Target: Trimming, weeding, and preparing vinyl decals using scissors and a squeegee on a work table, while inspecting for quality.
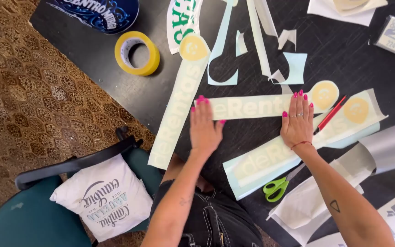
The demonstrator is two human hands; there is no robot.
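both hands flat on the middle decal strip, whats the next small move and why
Probably slide both palms outward along the middle decal strip to press it flat: left hand holds one end, right hand the other, fingers spread, nothing gripped.

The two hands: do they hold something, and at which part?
Nothing is gripped. The left hand and right hand lie flat, pressing the two ends of the pale sticker strip on the table.
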